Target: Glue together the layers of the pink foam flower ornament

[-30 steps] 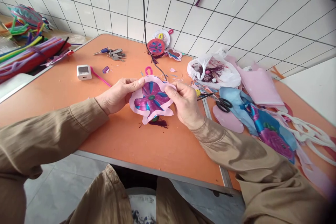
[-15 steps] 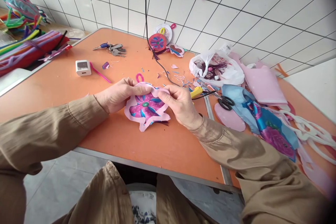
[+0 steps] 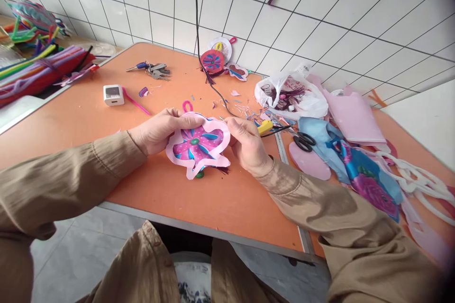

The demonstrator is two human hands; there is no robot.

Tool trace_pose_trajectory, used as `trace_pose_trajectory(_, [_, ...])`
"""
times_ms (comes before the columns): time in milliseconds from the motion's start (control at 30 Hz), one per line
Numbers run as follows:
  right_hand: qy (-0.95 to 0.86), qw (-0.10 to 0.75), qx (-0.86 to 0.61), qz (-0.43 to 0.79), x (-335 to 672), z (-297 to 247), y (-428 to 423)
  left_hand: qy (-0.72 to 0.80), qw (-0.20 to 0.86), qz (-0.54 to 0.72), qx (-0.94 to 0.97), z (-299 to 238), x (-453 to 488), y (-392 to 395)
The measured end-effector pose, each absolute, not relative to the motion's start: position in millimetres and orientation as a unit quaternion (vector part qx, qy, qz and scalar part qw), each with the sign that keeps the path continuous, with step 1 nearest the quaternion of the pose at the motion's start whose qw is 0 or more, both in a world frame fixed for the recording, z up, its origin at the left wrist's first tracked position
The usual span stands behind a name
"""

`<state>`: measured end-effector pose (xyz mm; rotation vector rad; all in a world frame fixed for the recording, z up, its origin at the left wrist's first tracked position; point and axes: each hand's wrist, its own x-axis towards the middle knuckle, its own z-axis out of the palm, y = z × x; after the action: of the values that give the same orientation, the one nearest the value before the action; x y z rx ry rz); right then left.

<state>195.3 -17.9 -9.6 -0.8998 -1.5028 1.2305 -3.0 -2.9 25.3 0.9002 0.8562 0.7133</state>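
Note:
My left hand (image 3: 156,130) is closed on the upper left of a fabric ornament (image 3: 195,141), thumb in front. It has a purple-pink dotted flower with blue petals, a green centre and a wavy pale pink border. A pink loop (image 3: 187,106) stands up from its top. Below it show a green bead (image 3: 200,174) and a dark tassel (image 3: 223,169). My right hand (image 3: 249,144) has its fingers curled at the ornament's right edge, thumb on top; the fingertips are partly hidden. Right behind that hand a yellow tool (image 3: 265,127) with a black cord lies on the table.
Scissors (image 3: 304,142), blue fabric (image 3: 320,147) and pink sheets (image 3: 355,118) lie to the right. A white plastic bag (image 3: 309,102) holds dark tassels. Keys (image 3: 158,71), a white adapter (image 3: 113,95) and finished-looking ornaments (image 3: 212,60) stand farther back. Pipe cleaners (image 3: 39,68) fill the left.
My right hand has slid slightly right, off the upper border to the ornament's right edge. The border there lies flatter, and a green bead shows below. My left hand keeps its hold.

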Motion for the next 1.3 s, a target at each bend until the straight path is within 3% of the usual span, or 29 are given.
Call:
trace_pose_trajectory(333, [-0.624,0.539,-0.378,0.421,195.6,-2.2,-18.5,0.394,0.746,0.327,0.425,25.2,-3.5,-3.4])
trace_pose_trajectory(1300, [-0.638,0.512,-0.356,0.452,196.8,-8.8,-20.0,0.385,0.757,0.309,0.427,21.4,-4.5,-2.8])
